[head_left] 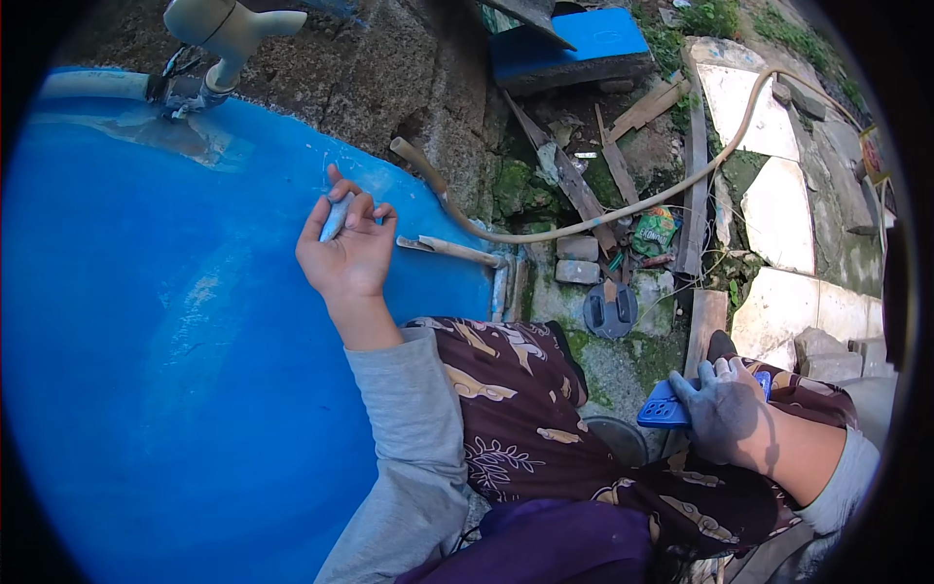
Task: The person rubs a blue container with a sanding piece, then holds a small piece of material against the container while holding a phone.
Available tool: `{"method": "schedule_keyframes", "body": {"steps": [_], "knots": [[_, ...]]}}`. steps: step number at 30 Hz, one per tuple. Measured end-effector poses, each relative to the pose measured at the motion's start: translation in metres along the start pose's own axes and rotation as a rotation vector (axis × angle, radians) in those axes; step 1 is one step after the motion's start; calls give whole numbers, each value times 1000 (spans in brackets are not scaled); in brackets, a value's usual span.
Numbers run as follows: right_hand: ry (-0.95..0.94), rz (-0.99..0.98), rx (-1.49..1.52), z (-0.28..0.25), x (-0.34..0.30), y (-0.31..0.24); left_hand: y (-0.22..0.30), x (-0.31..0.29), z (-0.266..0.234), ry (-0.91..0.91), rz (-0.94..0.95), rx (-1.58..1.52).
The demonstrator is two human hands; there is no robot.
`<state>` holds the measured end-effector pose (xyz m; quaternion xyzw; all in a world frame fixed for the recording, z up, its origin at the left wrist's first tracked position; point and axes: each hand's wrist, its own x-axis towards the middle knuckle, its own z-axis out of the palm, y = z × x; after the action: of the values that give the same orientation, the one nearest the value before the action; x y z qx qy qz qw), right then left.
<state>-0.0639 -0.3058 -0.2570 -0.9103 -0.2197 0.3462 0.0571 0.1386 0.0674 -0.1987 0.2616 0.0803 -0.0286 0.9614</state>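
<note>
My left hand (348, 243) is raised palm up over a large blue surface (233, 380). Its fingers curl around a small pale-blue oblong piece (337, 216), whose kind I cannot make out. On the right, my right hand (728, 409) lies over a blue phone (664, 405) and grips it. One end of the phone, with several camera lenses, sticks out past the fingers. That hand is close to my patterned dark trousers (506, 428), and shadow darkens most of it.
A pale pipe fitting (219, 34) stands at the blue surface's far left edge. A tan hose (584, 226) curves across the ground. Wooden planks (694, 185), grey blocks (578, 261), a green packet (655, 232) and a blue-topped slab (574, 49) lie beyond my legs.
</note>
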Motion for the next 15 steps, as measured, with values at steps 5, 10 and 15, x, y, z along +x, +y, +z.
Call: {"method": "schedule_keyframes", "body": {"steps": [5,10,15], "knots": [[93,-14,-72,4,-1,-4,15,-3,0,-121,-4,-11],[54,-29,-10,5,-1,2,-9,17,-5,66,-71,-22],[136,-4,-80,10,-1,-2,9,-6,3,-38,39,-30]]}}
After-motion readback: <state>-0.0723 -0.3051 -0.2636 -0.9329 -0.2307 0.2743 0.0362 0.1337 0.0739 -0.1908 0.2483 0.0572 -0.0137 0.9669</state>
